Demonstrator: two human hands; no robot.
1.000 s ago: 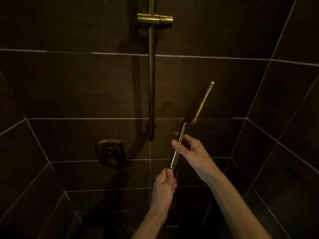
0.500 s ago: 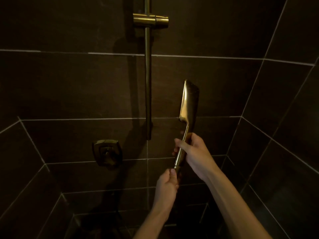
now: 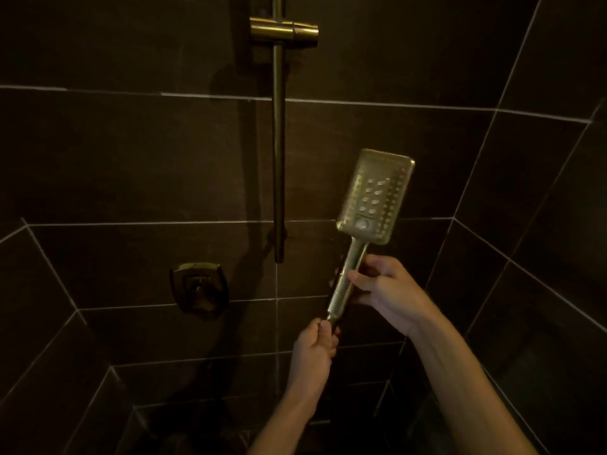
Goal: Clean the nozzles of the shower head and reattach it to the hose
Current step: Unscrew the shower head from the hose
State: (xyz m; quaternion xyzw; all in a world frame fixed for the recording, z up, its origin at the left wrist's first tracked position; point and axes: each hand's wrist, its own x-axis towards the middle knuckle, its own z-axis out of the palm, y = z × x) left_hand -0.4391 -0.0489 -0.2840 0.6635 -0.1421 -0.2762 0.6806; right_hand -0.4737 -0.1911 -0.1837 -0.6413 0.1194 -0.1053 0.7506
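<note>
Shower head [image 3: 374, 195] held upright right of slide rail [image 3: 279, 159], nozzle face toward camera, long axis rising up-right. Right hand [image 3: 384, 292] clenched round mid-handle; left hand [image 3: 313, 349] pinching handle's bottom end, nearer the joint. Hose hidden in dark below.

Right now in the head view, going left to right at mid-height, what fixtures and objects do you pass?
Valve handle → slide bar → left hand at the handle's base → shower head → right hand gripping its handle.
</note>
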